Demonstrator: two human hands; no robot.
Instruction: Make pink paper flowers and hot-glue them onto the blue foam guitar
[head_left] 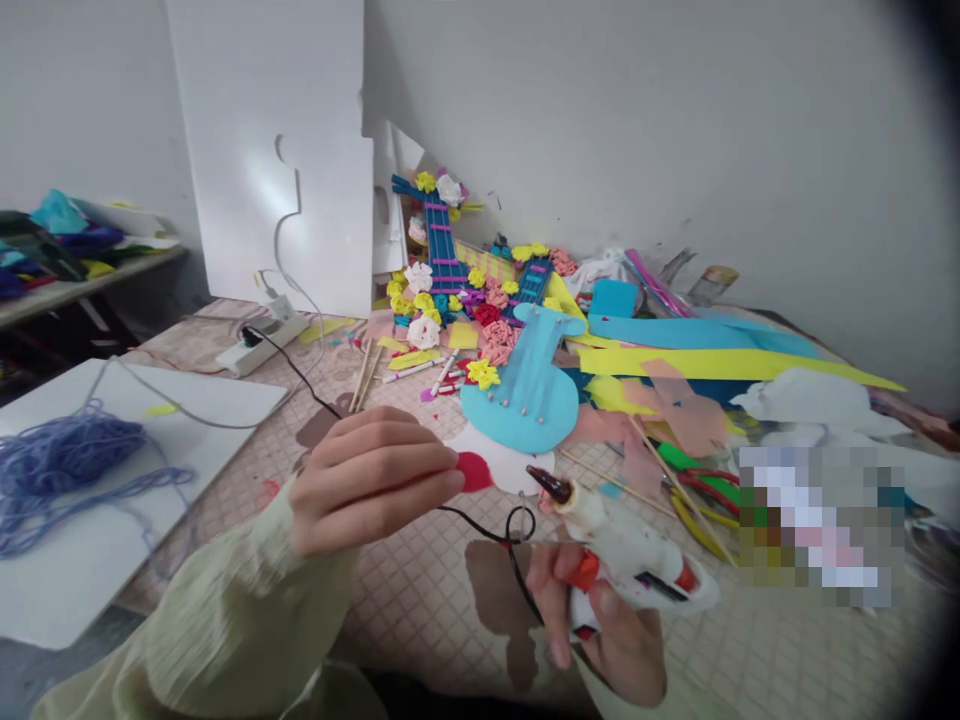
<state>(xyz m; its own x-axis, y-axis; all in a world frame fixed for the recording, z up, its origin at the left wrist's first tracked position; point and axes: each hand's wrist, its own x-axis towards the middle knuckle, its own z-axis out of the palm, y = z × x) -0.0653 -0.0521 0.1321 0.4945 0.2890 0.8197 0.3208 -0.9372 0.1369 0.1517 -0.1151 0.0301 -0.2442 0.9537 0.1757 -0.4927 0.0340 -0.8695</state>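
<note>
My left hand is closed, with its fingertips pinching a small rounded red paper piece; the thumb is hidden. In my right hand is a white hot glue gun, gripped by its handle. Its dark nozzle points left, toward the red piece but apart from it. Just beyond both hands lies a light blue guitar-shaped cutout with strings and small beads. A white paper piece sits partly under it. The glue gun's black cord loops across the table.
A power strip stands at the left back. Blue yarn lies on a white board. Paper flowers, markers, wooden sticks, coloured paper strips and scissors cover the back and right.
</note>
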